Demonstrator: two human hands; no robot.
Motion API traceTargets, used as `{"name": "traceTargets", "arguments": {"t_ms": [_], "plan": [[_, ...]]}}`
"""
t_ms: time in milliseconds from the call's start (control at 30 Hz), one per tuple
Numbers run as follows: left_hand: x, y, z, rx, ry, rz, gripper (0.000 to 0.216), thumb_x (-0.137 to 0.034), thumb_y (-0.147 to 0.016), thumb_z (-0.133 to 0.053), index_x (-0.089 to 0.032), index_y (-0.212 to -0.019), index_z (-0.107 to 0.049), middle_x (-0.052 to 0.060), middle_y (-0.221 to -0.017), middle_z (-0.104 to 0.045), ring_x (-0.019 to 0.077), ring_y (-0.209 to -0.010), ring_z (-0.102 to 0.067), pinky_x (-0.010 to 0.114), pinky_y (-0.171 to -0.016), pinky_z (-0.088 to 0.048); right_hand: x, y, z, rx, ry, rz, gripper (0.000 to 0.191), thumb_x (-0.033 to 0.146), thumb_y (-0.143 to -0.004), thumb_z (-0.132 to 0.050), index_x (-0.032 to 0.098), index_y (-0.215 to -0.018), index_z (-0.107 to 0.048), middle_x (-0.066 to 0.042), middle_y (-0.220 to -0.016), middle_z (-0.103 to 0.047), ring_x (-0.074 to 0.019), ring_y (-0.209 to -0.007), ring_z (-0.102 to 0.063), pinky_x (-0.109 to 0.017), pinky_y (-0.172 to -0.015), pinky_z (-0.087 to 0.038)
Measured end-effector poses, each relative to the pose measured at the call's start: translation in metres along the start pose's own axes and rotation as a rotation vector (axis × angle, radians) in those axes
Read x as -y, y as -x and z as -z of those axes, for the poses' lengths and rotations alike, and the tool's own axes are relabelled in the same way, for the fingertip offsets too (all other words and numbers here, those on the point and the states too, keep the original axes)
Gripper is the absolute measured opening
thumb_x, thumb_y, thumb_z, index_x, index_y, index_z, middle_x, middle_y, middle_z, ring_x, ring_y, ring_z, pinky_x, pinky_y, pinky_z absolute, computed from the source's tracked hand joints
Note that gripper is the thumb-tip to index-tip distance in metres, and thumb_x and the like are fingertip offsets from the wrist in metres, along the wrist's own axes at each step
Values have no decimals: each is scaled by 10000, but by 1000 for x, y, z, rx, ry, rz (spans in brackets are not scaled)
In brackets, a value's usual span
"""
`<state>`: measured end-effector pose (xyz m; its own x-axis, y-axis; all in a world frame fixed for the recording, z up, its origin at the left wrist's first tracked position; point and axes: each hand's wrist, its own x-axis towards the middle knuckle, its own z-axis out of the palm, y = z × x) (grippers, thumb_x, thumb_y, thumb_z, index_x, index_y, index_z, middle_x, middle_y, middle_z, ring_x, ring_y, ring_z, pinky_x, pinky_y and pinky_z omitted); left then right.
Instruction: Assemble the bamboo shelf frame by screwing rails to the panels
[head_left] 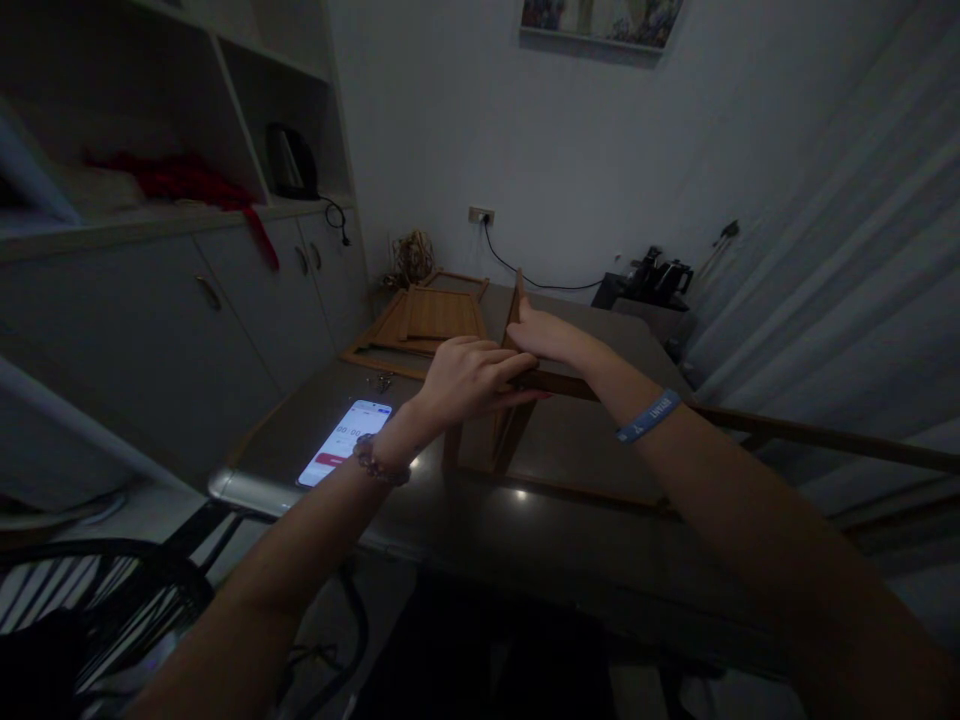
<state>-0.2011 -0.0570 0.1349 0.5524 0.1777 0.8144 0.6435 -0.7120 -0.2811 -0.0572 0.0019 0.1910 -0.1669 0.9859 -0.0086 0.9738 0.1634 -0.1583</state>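
1. Just one camera here, worn on the head, facing forward and tipped down across a table [420,522].
2. Closest to it, the forearms [712,490] sweep in from the lower corners, bringing the left hand [466,380] and right hand [546,332] near mid-picture!
3. And it's a wide look: cabinet [127,300] on the left, curtain [862,250] on the right.
4. Straight ahead, farther off, the wall [427,120], its painting [600,20] cropped by the top edge.

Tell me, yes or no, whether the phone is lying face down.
No, the phone lies on the table with its lit screen facing up.
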Motion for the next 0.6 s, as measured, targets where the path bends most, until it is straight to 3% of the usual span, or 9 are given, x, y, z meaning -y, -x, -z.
{"name": "traceTargets", "arguments": {"t_ms": [100,333,500,600], "plan": [[0,0,1,21,1,17,411,-617,-855,-499,-239,-857,-660,-8,-611,-667,141,-600,-618,286,-548,-313,3,1,1,25,6,-47,649,306,-928,-395,4,-1468,-201,-245,-1256,-595,-268,-1119,-611,-366,-872,-469],[-1,-2,2,68,35,40,430,-622,-867,-471,-240,-892,-666,3,-694,-717,146,-626,-645,289,-543,-315,1,1,1,33,-3,-69,724,268,-869,-396,-46,-1470,-142,-276,-1240,-596,-283,-1107,-616,-340,-831,-468],[-1,-2,4,71,27,39,420,-612,-877,-459,-241,-875,-654,-6,-681,-705,148,-622,-641,292,-558,-324,-1,-1,-1,42,-22,-61,654,264,-894,-386,-31,-1450,-206,-265,-1197,-621,-273,-1079,-628,-340,-828,-473],[-2,-6,10,146,9,11,413,-597,-890,-444,-230,-875,-632,0,-694,-704,152,-618,-637,292,-540,-303,0,-3,-2,43,-25,-87,605,300,-927,-415,11,-1434,-258,-230,-1184,-629,-263,-1060,-631,-367,-848,-485]]}}
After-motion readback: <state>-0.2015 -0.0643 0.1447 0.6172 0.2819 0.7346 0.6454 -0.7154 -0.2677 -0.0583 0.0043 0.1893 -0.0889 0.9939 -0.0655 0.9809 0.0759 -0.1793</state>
